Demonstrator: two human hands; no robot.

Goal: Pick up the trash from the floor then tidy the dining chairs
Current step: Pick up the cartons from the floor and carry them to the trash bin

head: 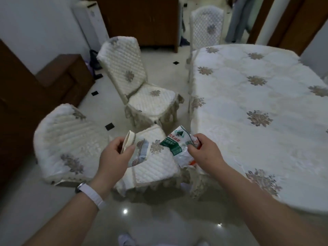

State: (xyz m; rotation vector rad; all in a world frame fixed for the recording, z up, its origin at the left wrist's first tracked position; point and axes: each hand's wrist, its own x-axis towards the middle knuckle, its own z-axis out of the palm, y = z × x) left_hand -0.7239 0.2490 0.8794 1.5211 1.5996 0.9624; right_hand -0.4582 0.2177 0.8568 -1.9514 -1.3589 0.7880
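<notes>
Paper cup (139, 152): gripped round its body by the left hand (113, 157), held over the near chair (156, 169). Judged light, thin-walled and easily crushed.

Crumpled plastic wrapper (175, 146): pinched at its right end by the right hand (204, 153), just left of the table (257, 103). Judged light, limp and slippery; best bunched.

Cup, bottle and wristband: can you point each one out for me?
cup (140, 152), head view, on its printed side.
bottle (173, 146), head view, on its green label.
wristband (92, 195), head view, on the white strap.
</notes>
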